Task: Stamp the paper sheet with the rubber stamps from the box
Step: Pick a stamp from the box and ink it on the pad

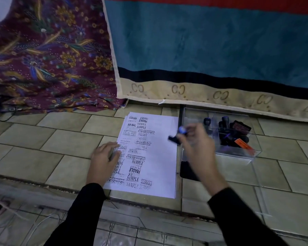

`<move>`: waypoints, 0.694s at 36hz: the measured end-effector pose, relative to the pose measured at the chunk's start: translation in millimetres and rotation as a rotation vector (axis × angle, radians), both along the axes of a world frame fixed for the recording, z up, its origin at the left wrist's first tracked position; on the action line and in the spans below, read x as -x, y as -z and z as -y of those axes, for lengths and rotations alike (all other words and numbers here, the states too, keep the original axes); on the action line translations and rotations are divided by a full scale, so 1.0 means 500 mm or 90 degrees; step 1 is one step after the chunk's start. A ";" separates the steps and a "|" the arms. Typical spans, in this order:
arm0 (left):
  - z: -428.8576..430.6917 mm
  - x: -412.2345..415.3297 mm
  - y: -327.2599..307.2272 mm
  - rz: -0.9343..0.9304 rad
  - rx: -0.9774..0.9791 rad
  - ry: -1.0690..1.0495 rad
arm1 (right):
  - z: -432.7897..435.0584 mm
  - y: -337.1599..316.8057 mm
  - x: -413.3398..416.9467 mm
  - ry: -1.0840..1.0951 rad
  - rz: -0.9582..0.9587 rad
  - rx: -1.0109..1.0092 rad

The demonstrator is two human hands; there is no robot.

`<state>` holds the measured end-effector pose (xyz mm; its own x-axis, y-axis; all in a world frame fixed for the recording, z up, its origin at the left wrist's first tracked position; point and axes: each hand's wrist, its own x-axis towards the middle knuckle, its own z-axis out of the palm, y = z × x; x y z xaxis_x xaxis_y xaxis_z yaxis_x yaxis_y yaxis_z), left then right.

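Note:
A white paper sheet (160,150) lies on the tiled floor, its left half and bottom covered with dark stamp prints such as SAMPLE and FRAGILE. My left hand (105,157) rests flat on the sheet's left edge, fingers spread. My right hand (196,144) hovers blurred over the sheet's right edge, closed around a dark rubber stamp (178,135) held above the paper. To the right stands a clear plastic box (238,153) holding several more dark stamps (226,125).
A teal blanket with a beige patterned border (203,50) hangs behind the paper and box. A maroon floral cloth (48,55) is draped at the back left. A dark ink pad (187,169) lies partly under my right wrist. A floor step edge (43,185) runs in front.

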<state>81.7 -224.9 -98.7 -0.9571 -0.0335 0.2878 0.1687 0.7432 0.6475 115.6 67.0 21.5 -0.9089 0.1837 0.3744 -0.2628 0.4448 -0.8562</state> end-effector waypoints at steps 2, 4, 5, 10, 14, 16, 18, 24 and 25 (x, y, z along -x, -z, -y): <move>-0.001 0.000 -0.003 0.001 -0.012 0.001 | -0.049 -0.017 0.045 0.059 0.006 -0.024; -0.001 0.002 -0.002 0.001 -0.012 0.004 | -0.093 -0.019 0.085 0.098 0.014 -0.060; 0.000 0.002 -0.002 -0.001 -0.008 0.005 | -0.111 -0.014 0.101 0.112 0.026 -0.096; 0.002 0.003 0.000 0.001 -0.010 0.005 | -0.145 0.019 0.144 0.096 0.160 -0.252; 0.003 0.003 0.000 0.006 -0.016 0.008 | -0.142 0.034 0.156 0.055 0.239 -0.285; 0.001 0.002 -0.002 0.007 -0.019 0.008 | -0.141 0.040 0.162 0.038 0.264 -0.305; -0.001 0.002 -0.004 0.008 -0.023 0.007 | -0.142 0.043 0.168 0.027 0.279 -0.314; 0.001 0.003 -0.001 0.011 -0.036 0.005 | -0.138 0.034 0.185 -0.009 0.300 -0.380; 0.001 0.002 -0.001 0.011 -0.034 0.004 | -0.136 0.034 0.186 -0.014 0.301 -0.410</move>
<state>80.6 -225.4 -98.2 -0.9623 -0.0425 0.2688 0.1615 0.7060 0.6896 22.4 135.1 4.8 -0.9987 0.0433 -0.0256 0.0502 0.8888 -0.4556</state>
